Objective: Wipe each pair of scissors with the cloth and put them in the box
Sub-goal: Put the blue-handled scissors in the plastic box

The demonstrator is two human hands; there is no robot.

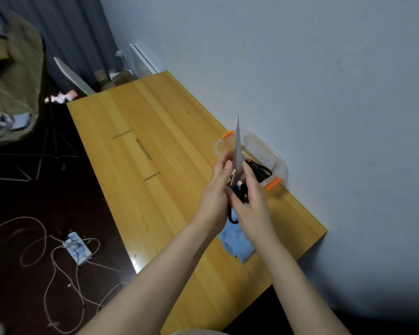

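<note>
two hands meet above the table (155, 180), close to the wall, and they cover most of the handles of the scissors (237, 141); only a black loop shows low down between the wrists. left hand (215, 189) shows its back, fingers mostly straight beside the blade. its palm side is hidden, so cannot tell whether it grips or only touches. right hand (252, 201) has one finger stretched up along the blade and the rest curled at the black handle, holding it. blades are closed, long, pale grey metal, tip pointing up and away, held in the air in front of the box (279, 160). box is clear plastic with orange clips at both ends, open, against the wall; its near side is blocked by the hands. second pair (261, 170) lies inside it, black handles visible, blades hard to make out. blue cloth (237, 245) lies on the table under the forearms, partly covered. dark short marks (143, 148) sit mid-table. no readable writing or brand anywhere. floor at left is dim, with cables and a power strip (79, 247), blurry.
</note>
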